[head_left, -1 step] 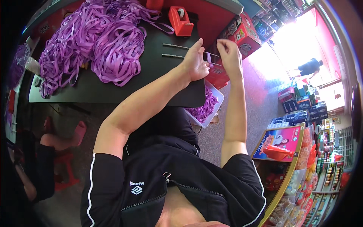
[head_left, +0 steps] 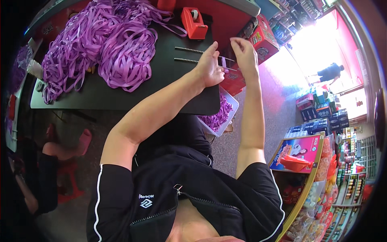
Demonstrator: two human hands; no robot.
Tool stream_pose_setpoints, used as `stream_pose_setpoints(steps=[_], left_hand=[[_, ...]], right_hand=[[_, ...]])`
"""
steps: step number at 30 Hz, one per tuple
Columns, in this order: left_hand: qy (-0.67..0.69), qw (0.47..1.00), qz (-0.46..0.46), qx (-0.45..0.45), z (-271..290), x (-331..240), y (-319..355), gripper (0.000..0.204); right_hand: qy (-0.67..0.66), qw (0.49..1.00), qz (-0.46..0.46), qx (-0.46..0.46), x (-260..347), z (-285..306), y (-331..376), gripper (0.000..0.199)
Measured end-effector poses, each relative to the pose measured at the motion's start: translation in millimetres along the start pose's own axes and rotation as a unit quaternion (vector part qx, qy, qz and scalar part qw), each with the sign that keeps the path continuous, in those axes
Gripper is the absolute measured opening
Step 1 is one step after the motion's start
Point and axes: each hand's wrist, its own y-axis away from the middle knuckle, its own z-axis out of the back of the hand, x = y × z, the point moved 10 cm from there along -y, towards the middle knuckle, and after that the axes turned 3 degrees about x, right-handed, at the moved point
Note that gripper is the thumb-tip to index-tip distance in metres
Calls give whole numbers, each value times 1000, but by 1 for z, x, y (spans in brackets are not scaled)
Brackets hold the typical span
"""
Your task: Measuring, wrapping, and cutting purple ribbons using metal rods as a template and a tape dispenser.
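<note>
Two thin metal rods (head_left: 186,49) lie side by side past the table's right edge. My left hand (head_left: 209,69) is closed around their middle, thumb pointing up and fingers curled. A short band of purple ribbon (head_left: 224,64) crosses both rods just right of those fingers. Beside the rod tips, my right hand (head_left: 246,58) is raised with thumb and fingers drawn together. Whatever lies in that pinch is hidden or too small to name. A big tangled heap of purple ribbon (head_left: 127,56) covers the table's left and middle.
On the dark table (head_left: 161,90) stands a red tape dispenser (head_left: 194,24). Below its right edge sits a clear bin (head_left: 231,115) of purple ribbon pieces. A red carton (head_left: 264,38) is beyond my right hand. Another person's leg (head_left: 60,150) shows at lower left, with a display shelf (head_left: 308,181) at right.
My right hand has risen slightly, its fingertips a little higher above the rods. My left hand keeps its place on the rods.
</note>
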Motion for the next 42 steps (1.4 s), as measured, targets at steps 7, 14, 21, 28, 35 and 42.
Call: stream_pose_setpoints(steps=[7, 14, 21, 28, 35, 42], left_hand=[[-24, 998, -46, 31, -2, -3, -9, 97], [84, 995, -56, 5, -3, 0, -8, 62], [83, 992, -74, 60, -3, -7, -14, 66], [81, 992, -79, 63, -14, -11, 1, 79], [28, 996, -88, 10, -7, -9, -7, 69], [30, 996, -68, 44, -17, -7, 0, 43]], right_hand=[[-119, 974, -105, 159, -39, -113, -108, 29], [-113, 910, -297, 267, -54, -159, -113, 24], [-181, 891, -353, 220, -59, -149, -111, 19], [-216, 893, -359, 166, -46, -110, -86, 19], [-243, 874, -357, 224, -53, -115, -60, 21], [-273, 874, -339, 219, -57, -131, -43, 28]])
